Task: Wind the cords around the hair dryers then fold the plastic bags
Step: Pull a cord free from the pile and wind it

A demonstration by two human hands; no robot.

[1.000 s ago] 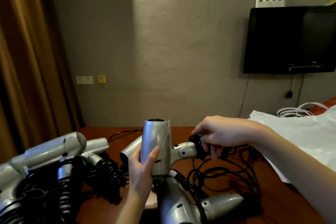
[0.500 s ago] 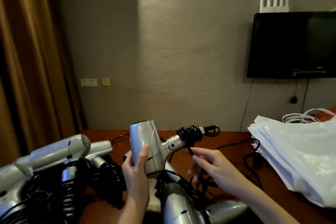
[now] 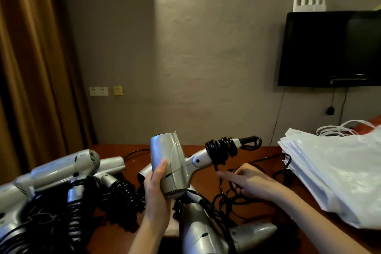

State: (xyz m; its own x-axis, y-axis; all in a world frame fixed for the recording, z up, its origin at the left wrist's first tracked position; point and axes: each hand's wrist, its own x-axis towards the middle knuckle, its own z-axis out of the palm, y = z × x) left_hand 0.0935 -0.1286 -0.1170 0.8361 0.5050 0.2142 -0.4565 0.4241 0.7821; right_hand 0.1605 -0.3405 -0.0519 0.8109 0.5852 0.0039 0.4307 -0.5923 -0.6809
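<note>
My left hand (image 3: 156, 189) grips the silver hair dryer (image 3: 171, 165) above the table (image 3: 266, 212), cord (image 3: 221, 150) coiled round its handle. My right hand (image 3: 250, 181) holds the loose cord among tangled dryers (image 3: 61, 173); stacked plastic bags (image 3: 338, 171) lie right.

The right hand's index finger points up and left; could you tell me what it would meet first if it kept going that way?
Probably the cord hanging from the coil on the held dryer's handle, just past the right hand's fingertip; depth is uncertain.

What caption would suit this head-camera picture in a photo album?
Left hand grips a silver hair dryer while right hand feeds black cord around its handle, beside stacked plastic bags.
</note>
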